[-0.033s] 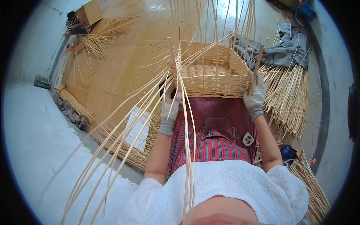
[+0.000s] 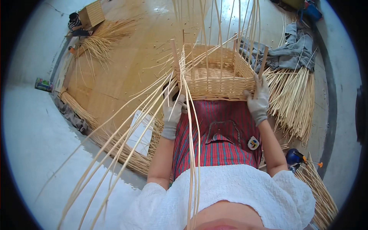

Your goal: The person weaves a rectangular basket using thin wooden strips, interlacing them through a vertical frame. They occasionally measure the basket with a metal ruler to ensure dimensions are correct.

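Note:
A partly woven rectangular wicker basket (image 2: 218, 89) sits at the far end of my lap, with tall upright stakes (image 2: 220, 27) and thicker corner posts (image 2: 263, 61). My left hand (image 2: 173, 109), in a pale work glove, grips its near left corner, with the fingers partly hidden by canes. At the near right corner, my gloved right hand (image 2: 259, 99) holds the basket, its thumb on the front wall and its fingers up by the post. Long loose weaving canes (image 2: 126, 134) fan from the left corner toward the lower left, and several hang down across my front.
Cane bundles lie at right (image 2: 293, 103), lower right (image 2: 316, 184), far left (image 2: 97, 44) and along the left (image 2: 82, 109). A grey cloth (image 2: 299, 50) covers the right bundle's far end. A blue tool (image 2: 295, 157) rests by my right elbow. Another person (image 2: 74, 25) is beside a box (image 2: 91, 15).
The basket and both hands have dropped very slightly in the picture. The loose cane ends at the lower left have swung a little to the left. Both hands keep their grip.

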### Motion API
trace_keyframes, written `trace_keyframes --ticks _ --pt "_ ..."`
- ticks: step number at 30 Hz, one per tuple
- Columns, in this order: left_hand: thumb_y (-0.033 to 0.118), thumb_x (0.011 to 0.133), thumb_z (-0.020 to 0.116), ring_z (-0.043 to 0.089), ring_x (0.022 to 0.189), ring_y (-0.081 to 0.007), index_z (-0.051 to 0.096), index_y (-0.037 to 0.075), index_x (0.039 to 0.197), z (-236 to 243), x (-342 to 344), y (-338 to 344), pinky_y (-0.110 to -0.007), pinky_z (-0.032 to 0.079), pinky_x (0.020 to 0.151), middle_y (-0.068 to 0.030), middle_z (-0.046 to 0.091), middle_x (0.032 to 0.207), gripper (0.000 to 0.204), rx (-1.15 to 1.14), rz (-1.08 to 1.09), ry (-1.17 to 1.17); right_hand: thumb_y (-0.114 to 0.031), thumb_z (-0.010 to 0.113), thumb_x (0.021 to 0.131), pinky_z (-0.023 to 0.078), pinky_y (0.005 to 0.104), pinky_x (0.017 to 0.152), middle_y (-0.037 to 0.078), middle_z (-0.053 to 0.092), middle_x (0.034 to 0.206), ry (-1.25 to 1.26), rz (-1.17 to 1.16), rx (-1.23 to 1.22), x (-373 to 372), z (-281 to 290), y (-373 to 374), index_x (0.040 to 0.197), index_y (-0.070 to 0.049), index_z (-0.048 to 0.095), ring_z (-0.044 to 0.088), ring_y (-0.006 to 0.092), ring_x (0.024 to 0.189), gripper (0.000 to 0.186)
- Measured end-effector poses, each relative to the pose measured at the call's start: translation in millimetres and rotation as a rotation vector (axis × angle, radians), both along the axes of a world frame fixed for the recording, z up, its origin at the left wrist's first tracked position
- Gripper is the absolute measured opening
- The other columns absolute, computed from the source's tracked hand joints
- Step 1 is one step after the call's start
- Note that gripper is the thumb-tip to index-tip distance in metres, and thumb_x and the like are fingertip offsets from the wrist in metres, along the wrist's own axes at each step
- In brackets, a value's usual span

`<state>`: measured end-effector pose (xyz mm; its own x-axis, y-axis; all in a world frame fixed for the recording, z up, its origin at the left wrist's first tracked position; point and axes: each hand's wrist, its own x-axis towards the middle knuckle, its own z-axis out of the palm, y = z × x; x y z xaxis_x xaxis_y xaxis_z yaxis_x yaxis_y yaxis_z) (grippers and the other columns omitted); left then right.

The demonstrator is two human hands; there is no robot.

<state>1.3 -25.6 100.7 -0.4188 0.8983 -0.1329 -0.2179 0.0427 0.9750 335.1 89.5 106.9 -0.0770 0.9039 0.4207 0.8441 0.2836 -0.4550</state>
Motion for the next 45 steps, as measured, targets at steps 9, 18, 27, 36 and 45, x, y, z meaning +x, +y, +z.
trace_keyframes --ticks 9,18,27,36,45 --pt "0.024 0.099 0.072 0.061 0.07 -0.0087 0.065 0.001 0.101 37 -6 -13 -0.024 0.055 0.06 -0.0031 0.065 0.082 0.024 0.265 0.289 0.64 -0.02 0.075 0.086 0.048 0.0451 0.102 0.008 0.069 0.121 0.208 0.565 -0.138 -95 26 -56 0.122 -0.017 0.071 0.062 0.0308 0.119 0.036" --pt "0.027 0.095 0.078 0.062 0.065 -0.0096 0.067 0.001 0.102 37 12 -23 -0.026 0.055 0.06 -0.0032 0.066 0.077 0.029 0.117 0.29 0.376 -0.025 0.066 0.084 0.052 0.0413 0.065 0.008 0.07 0.094 -0.522 0.755 0.16 -192 40 18 0.09 -0.01 0.075 0.067 0.0269 0.091 0.019" --pt "0.024 0.097 0.075 0.062 0.067 -0.0097 0.071 0.0 0.106 37 9 -23 -0.025 0.053 0.058 -0.0049 0.069 0.083 0.025 0.212 0.306 0.515 -0.027 0.064 0.081 0.051 0.0424 0.058 0.013 0.07 0.084 -0.532 0.74 0.191 -211 11 33 0.083 -0.005 0.071 0.07 0.0288 0.078 0.023" --pt "0.02 0.104 0.06 0.068 0.099 -0.0193 0.068 -0.002 0.118 -27 -25 -53 -0.033 0.057 0.088 -0.0109 0.07 0.111 0.027 0.249 0.114 0.257 -0.033 0.071 0.088 0.056 0.0419 0.075 0.009 0.068 0.094 -0.108 1.113 0.023 -171 44 -61 0.117 -0.017 0.072 0.068 0.0282 0.085 0.033" --pt "0.016 0.103 0.064 0.066 0.108 -0.0231 0.023 0.001 0.16 97 38 -7 -0.045 0.037 0.12 -0.0061 0.068 0.108 0.072 0.468 -0.002 0.718 -0.052 0.069 0.084 0.05 0.0465 0.075 0.007 0.059 0.073 0.227 1.575 -0.023 -168 83 -131 0.078 -0.012 0.063 0.063 0.0324 0.076 0.041"
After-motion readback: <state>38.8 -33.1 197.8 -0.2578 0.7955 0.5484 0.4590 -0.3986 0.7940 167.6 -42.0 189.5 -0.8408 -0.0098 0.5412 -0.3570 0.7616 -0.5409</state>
